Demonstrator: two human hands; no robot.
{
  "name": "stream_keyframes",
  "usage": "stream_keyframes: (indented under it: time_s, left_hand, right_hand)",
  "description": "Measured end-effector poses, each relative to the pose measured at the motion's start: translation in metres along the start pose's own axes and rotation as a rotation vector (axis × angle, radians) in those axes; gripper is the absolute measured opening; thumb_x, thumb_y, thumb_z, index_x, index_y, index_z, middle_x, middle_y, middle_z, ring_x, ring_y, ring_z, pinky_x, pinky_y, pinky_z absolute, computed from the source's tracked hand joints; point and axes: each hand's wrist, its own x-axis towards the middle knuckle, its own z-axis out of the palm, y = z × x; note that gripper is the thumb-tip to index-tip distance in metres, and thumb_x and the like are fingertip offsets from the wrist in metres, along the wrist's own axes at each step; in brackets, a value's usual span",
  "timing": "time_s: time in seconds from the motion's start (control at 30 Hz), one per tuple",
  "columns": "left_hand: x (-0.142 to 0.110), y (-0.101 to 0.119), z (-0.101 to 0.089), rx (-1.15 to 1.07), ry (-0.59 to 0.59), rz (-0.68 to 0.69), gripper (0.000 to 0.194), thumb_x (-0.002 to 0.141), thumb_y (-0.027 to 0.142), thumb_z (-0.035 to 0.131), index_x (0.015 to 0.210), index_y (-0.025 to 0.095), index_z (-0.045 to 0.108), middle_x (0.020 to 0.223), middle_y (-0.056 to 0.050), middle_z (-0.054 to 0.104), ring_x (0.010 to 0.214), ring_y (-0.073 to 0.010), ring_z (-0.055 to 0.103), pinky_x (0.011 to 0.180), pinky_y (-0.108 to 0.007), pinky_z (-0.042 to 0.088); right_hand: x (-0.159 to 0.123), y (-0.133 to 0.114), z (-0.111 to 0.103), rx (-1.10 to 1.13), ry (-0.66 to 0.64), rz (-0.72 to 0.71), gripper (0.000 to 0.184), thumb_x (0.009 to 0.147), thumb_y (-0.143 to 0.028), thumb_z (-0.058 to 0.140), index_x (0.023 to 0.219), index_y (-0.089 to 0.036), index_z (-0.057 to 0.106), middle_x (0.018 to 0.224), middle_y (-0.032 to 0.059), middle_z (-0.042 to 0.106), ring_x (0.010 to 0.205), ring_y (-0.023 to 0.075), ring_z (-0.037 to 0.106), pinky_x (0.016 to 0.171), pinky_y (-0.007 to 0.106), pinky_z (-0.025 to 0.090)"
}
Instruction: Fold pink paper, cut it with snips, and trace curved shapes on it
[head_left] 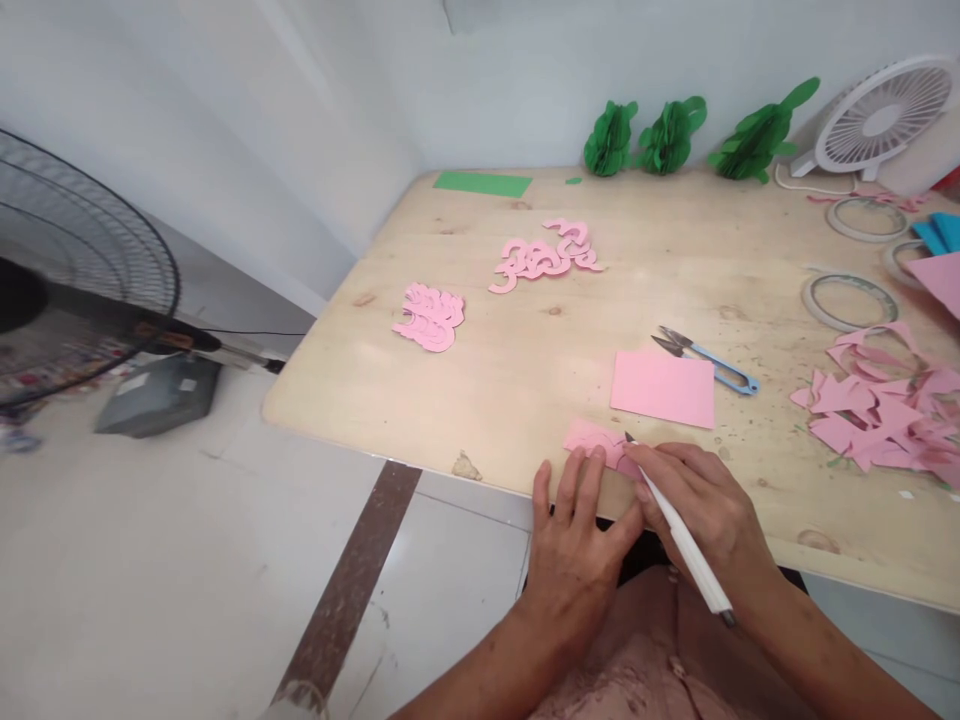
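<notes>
My right hand (709, 500) grips a white pen (690, 545), its dark tip touching a small piece of pink paper (589, 436) at the table's near edge. A curved dark outline shows on that paper. The fingers of my left hand (577, 520) lie spread, their tips pressing the same paper down. Just beyond sits a pink rectangle of paper (664, 388), partly over a pair of blue-handled thread snips (720, 367). Farther left are a stack of pink scalloped cutouts (431, 317) and a loose heap of curved pink strips (544, 257).
Pink scraps (885, 415) and rolls of tape (850, 302) lie at the right. Along the wall stand green paper figures (667, 138) and a small white fan (881, 120). A green strip (484, 184) lies at the back. A larger black fan (82, 270) stands left of the table.
</notes>
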Motion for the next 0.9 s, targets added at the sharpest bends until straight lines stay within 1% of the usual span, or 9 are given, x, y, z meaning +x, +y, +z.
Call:
stream_keyframes:
  time_s: [0.1,0.27,0.47,0.57,0.67,0.9]
  left_hand:
    - [0.001,-0.004,-0.007,0.028,-0.052,-0.033,0.053,0.080,0.023,0.062,0.131,0.034,0.051,0.146,-0.016,0.039,0.133,-0.0340,0.038,0.106,-0.059,0.024]
    - [0.001,-0.008,-0.013,0.047,-0.111,-0.055,0.061,0.078,0.028,0.064,0.136,0.036,0.045,0.147,-0.017,0.038,0.132,-0.0361,0.038,0.105,-0.061,0.022]
    - [-0.001,-0.008,-0.011,0.062,-0.123,-0.057,0.065,0.079,0.031,0.062,0.139,0.033,0.041,0.146,-0.017,0.039,0.134,-0.0355,0.036,0.106,-0.061,0.021]
    - [-0.001,-0.008,-0.010,0.074,-0.137,-0.057,0.064,0.079,0.031,0.061,0.140,0.029,0.042,0.146,-0.016,0.040,0.135,-0.0348,0.035,0.108,-0.060,0.018]
    - [-0.002,-0.008,-0.010,0.075,-0.124,-0.066,0.061,0.079,0.029,0.060,0.139,0.026,0.044,0.146,-0.015,0.041,0.135,-0.0341,0.035,0.110,-0.059,0.016]
    - [0.000,-0.007,-0.011,0.060,-0.130,-0.095,0.060,0.081,0.029,0.060,0.139,0.027,0.043,0.148,-0.015,0.037,0.136,-0.0338,0.033,0.109,-0.059,0.017]
  right_hand:
    - [0.000,0.001,0.001,0.006,0.013,0.000,0.037,0.087,-0.013,0.053,0.124,-0.016,0.057,0.103,0.0097,0.071,0.091,0.0237,0.063,0.077,0.039,0.051]
    - [0.001,0.000,0.000,0.007,0.019,0.007,0.037,0.087,-0.014,0.054,0.124,-0.018,0.057,0.102,0.0088,0.072,0.090,0.0234,0.064,0.076,0.038,0.050]
    - [0.001,-0.002,0.000,-0.007,0.003,0.012,0.037,0.088,-0.013,0.054,0.125,-0.016,0.055,0.104,0.0097,0.070,0.090,0.0238,0.061,0.078,0.039,0.050]
    - [0.002,-0.002,-0.001,-0.007,0.002,0.002,0.036,0.088,-0.011,0.054,0.123,-0.015,0.055,0.105,0.0103,0.070,0.091,0.0240,0.061,0.078,0.039,0.049]
    - [0.002,-0.002,-0.001,-0.004,-0.002,-0.007,0.037,0.088,-0.011,0.052,0.125,-0.016,0.055,0.107,0.0103,0.070,0.091,0.0239,0.062,0.078,0.039,0.049]
    - [0.001,-0.002,-0.001,-0.019,-0.007,-0.006,0.040,0.087,-0.010,0.054,0.127,-0.015,0.053,0.106,0.0088,0.070,0.092,0.0238,0.061,0.081,0.040,0.049]
